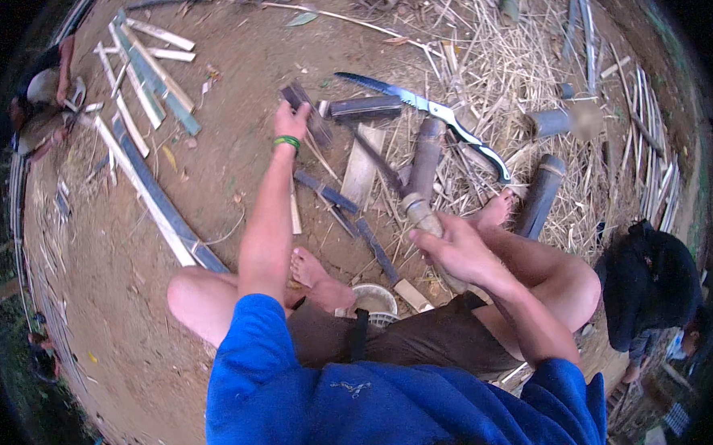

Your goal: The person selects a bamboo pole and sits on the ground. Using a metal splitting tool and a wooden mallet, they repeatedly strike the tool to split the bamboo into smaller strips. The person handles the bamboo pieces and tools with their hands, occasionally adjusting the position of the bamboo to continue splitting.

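Note:
My left hand (289, 123), with a green band at the wrist, is stretched far forward and closed on a dark split bamboo piece (318, 128), which is blurred. My right hand (460, 251) grips the pale handle of a large knife (382, 161); its dark blade points forward and left. Just beyond the blade lie a dark bamboo length (363, 108) and a flat pale board (362, 167). A folding saw (427, 104) with a black and white handle rests on bamboo and straw. A bamboo section (426, 158) stands or leans beside the blade; its base is hidden.
Straw-like shavings (478, 79) cover the ground at right, with bamboo tubes (542, 189) among them. Split bamboo strips (151, 72) lie at far left, near another person's hands (64, 101). A long strip (149, 193) reaches my left knee. A pale bucket (374, 299) stands between my legs.

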{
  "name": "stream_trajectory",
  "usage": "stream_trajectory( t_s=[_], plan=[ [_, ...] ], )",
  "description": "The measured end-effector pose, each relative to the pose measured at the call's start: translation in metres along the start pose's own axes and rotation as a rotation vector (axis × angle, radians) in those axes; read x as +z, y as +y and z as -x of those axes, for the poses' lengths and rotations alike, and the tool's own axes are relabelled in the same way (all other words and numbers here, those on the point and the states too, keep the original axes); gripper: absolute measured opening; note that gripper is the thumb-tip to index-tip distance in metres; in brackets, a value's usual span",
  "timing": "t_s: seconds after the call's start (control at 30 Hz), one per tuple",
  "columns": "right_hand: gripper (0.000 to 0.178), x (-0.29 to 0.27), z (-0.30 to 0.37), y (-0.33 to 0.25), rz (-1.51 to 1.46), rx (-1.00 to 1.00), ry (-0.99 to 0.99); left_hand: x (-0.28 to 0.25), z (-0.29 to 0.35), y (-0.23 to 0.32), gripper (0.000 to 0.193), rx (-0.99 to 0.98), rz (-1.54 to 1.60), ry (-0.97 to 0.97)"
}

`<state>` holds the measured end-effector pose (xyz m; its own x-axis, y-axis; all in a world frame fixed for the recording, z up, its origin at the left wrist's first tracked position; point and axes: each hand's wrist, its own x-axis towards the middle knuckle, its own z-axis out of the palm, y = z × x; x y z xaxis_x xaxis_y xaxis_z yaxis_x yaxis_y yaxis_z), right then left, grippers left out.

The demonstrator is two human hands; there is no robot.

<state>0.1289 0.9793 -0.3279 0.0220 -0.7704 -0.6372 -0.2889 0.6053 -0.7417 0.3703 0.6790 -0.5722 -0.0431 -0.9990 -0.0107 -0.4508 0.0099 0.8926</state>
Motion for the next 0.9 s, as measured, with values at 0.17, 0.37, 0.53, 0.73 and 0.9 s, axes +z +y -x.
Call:
stream_trajectory(
  t_s=[0.17, 0.37, 0.53, 0.73, 0.9],
  plan=[
    [0.041, 0.072, -0.036, 0.047, 0.190, 0.156, -0.286, -0.106, -0.009, 0.023, 0.026, 0.097, -0.159, 0.188],
    [0.049, 0.126, -0.070, 0.071, 0.112, 0.237, -0.179, -0.156, 0.036, 0.008, 0.032, 0.058, 0.071, 0.160],
    [0.048, 0.112, -0.087, 0.087, 0.273, -0.029, 0.330, -0.115, 0.075, 0.037, 0.029, -0.027, 0.109, -0.034],
    [0.037, 0.103, -0.075, 0.033, -0.074, -0.169, 0.258, -0.087, 0.106, -0.024, 0.025, -0.011, 0.097, -0.058],
    [0.041, 0.125, -0.055, 0.021, 0.022, -0.215, 0.306, -0.057, 0.142, -0.022, 0.024, 0.026, 0.006, -0.104]
  ],
)
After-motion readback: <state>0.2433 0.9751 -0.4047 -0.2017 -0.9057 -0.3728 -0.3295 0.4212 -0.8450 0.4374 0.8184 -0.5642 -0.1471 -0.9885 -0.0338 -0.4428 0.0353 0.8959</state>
